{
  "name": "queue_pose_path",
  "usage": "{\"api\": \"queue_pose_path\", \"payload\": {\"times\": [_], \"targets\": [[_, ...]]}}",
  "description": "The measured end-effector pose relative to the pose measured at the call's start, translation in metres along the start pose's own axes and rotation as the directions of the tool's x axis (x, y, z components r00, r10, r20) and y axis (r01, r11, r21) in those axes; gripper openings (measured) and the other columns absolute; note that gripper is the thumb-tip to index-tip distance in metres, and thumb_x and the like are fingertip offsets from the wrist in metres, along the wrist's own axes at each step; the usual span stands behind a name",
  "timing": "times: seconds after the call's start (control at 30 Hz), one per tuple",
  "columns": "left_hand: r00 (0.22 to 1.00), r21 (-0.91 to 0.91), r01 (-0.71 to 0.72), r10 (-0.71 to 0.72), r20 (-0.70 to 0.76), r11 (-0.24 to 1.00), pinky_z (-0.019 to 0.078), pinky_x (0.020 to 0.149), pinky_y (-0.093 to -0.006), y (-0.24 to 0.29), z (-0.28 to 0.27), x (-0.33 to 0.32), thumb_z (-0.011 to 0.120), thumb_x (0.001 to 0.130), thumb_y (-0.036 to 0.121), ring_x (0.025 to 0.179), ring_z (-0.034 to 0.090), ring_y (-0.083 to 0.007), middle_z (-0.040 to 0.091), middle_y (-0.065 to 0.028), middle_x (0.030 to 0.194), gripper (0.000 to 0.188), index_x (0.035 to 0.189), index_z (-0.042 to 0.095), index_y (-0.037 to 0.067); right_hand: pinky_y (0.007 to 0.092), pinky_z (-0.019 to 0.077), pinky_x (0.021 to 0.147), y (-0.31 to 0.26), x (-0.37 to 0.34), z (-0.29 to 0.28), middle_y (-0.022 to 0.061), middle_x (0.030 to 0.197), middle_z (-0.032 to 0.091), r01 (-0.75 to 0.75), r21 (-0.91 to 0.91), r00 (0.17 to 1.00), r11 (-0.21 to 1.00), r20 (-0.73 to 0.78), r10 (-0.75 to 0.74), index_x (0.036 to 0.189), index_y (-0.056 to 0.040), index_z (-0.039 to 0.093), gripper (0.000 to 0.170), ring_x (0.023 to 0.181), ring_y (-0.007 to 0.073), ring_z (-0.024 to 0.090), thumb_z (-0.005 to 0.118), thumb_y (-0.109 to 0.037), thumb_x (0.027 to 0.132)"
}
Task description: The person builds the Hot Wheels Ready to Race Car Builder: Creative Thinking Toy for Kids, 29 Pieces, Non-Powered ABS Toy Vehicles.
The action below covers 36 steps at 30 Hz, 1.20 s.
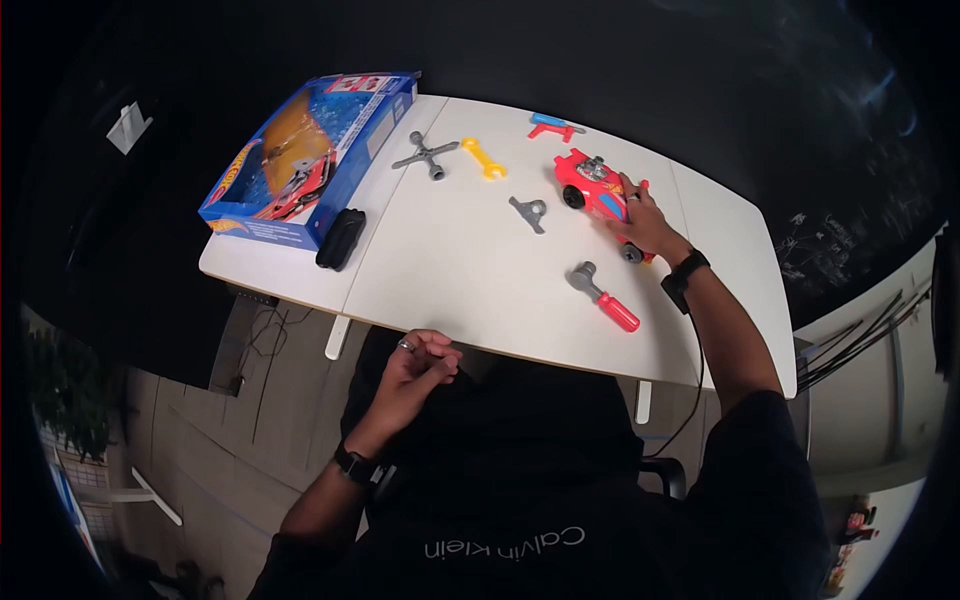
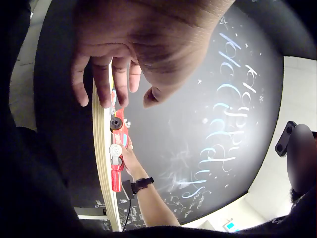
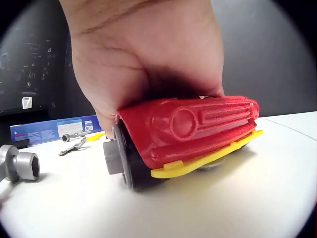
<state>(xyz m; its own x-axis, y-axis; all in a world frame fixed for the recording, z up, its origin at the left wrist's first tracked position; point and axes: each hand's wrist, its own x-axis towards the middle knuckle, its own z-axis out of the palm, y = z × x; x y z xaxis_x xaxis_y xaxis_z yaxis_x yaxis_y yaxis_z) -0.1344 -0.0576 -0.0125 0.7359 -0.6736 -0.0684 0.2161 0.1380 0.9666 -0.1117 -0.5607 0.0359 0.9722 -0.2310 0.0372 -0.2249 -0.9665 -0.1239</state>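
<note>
My right hand (image 1: 650,225) grips a red toy car (image 1: 580,178) from above, its fingers and thumb over the body, on the right half of the white table. In the right wrist view, the car's red end with a yellow bumper (image 3: 208,159) faces the camera, and a black wheel (image 3: 133,158) shows below my palm. A toy ratchet with a red handle (image 1: 618,312) and grey head lies nearer me. My left hand (image 1: 412,378) hangs at the table's front edge, fingers loosely bent, holding nothing.
A grey cross-shaped lug wrench (image 1: 426,156), yellow wrench (image 1: 484,160), small grey part (image 1: 530,212) and blue-and-red toy tools (image 1: 550,129) lie on the table (image 1: 450,265). A blue toy box (image 1: 362,165) and black case (image 1: 341,240) stand at the left. Behind is a blackboard (image 2: 183,124).
</note>
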Motion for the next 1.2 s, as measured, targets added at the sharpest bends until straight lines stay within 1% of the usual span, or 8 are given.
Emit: {"api": "queue_pose_path", "payload": {"times": [0.13,0.23,0.33,0.47,0.53,0.67,1.0,1.2], "targets": [[1.000,-0.024,-0.024,0.023,-0.014,0.999,0.0535,0.087,-0.0277,0.003,-0.004,0.000,0.065,0.098,0.006,0.099,0.063,-0.0125,0.064,-0.0089,0.115,0.028,0.123,0.052,0.004,0.0572,0.0355,0.113,-0.007,-0.011,-0.002,0.0305,0.152,0.038,0.073,-0.060,0.996,0.995,-0.046,-0.076,0.155,0.0023,0.033,0.092,0.143,0.0429,0.037,0.070,-0.051,0.089],[0.981,0.139,-0.159,0.172,-0.088,0.977,0.0536,0.082,-0.0274,0.019,-0.009,0.000,0.064,0.099,0.006,0.095,0.062,-0.0117,0.064,-0.0075,0.113,0.028,0.124,0.052,0.006,0.0618,0.0303,0.113,-0.046,-0.045,-0.032,0.0241,0.155,0.040,-0.108,-0.043,0.966,0.993,-0.240,0.095,0.141,0.0022,0.053,0.073,0.149,0.0399,0.028,0.067,-0.050,0.092],[0.932,0.353,-0.222,0.304,-0.198,0.909,0.0497,0.081,-0.0243,0.046,-0.026,-0.002,0.066,0.096,0.005,0.094,0.060,-0.0086,0.064,-0.0070,0.113,0.030,0.124,0.055,0.005,0.0554,0.0374,0.111,-0.060,-0.084,-0.048,0.0253,0.147,0.049,0.072,-0.053,0.912,0.996,-0.401,-0.087,0.128,0.0005,0.064,0.055,0.143,0.0398,0.039,0.066,-0.044,0.095],[0.890,0.638,-0.070,0.337,-0.307,0.767,0.0499,0.085,-0.0285,0.091,-0.047,-0.002,0.072,0.092,0.011,0.098,0.061,-0.0150,0.065,-0.0113,0.114,0.037,0.126,0.058,0.002,0.0418,0.0505,0.095,-0.108,-0.159,-0.063,0.0187,0.120,0.065,-0.013,0.414,0.984,0.910,-0.154,0.084,0.112,-0.0004,0.070,0.033,0.114,0.0365,0.061,0.075,-0.024,0.089],[0.843,0.979,-0.010,0.527,-0.102,0.205,0.0498,0.090,-0.0358,0.104,-0.062,0.008,0.076,0.088,0.018,0.103,0.061,-0.0256,0.066,-0.0161,0.116,0.048,0.130,0.060,0.001,0.0421,0.0504,0.093,-0.109,-0.177,-0.045,0.0165,0.117,0.065,0.063,0.365,0.981,0.929,-0.194,0.010,0.105,0.0004,0.071,0.028,0.110,0.0353,0.061,0.076,-0.021,0.087],[0.872,0.992,0.120,0.481,-0.088,-0.036,0.0485,0.096,-0.0450,0.097,-0.094,0.044,0.077,0.086,0.024,0.109,0.058,-0.0386,0.065,-0.0196,0.114,0.051,0.130,0.063,0.002,0.0417,0.0492,0.089,-0.115,-0.198,-0.030,0.0133,0.109,0.065,0.217,0.326,0.936,0.920,-0.337,-0.101,0.090,0.0020,0.072,0.021,0.099,0.0334,0.059,0.077,-0.017,0.084],[0.853,0.973,0.207,0.505,-0.130,-0.099,0.0519,0.087,-0.0479,0.071,-0.109,0.081,0.073,0.088,0.022,0.097,0.063,-0.0405,0.067,-0.0192,0.103,0.026,0.103,0.070,0.002,0.0415,0.0476,0.092,-0.115,-0.211,-0.028,0.0121,0.108,0.063,0.196,0.334,0.931,0.922,-0.358,-0.069,0.097,0.0009,0.067,0.022,0.104,0.0323,0.058,0.076,-0.014,0.085],[0.825,0.967,-0.167,0.565,0.030,0.194,0.0531,0.083,-0.0409,0.100,-0.063,0.061,0.078,0.086,0.010,0.092,0.066,-0.0345,0.067,-0.0155,0.095,0.017,0.092,0.067,-0.001,0.0415,0.0485,0.097,-0.137,-0.208,-0.056,0.0139,0.119,0.060,0.319,0.408,0.916,0.855,-0.364,-0.168,0.111,-0.0013,0.066,0.032,0.113,0.0339,0.058,0.078,-0.012,0.083]]}}
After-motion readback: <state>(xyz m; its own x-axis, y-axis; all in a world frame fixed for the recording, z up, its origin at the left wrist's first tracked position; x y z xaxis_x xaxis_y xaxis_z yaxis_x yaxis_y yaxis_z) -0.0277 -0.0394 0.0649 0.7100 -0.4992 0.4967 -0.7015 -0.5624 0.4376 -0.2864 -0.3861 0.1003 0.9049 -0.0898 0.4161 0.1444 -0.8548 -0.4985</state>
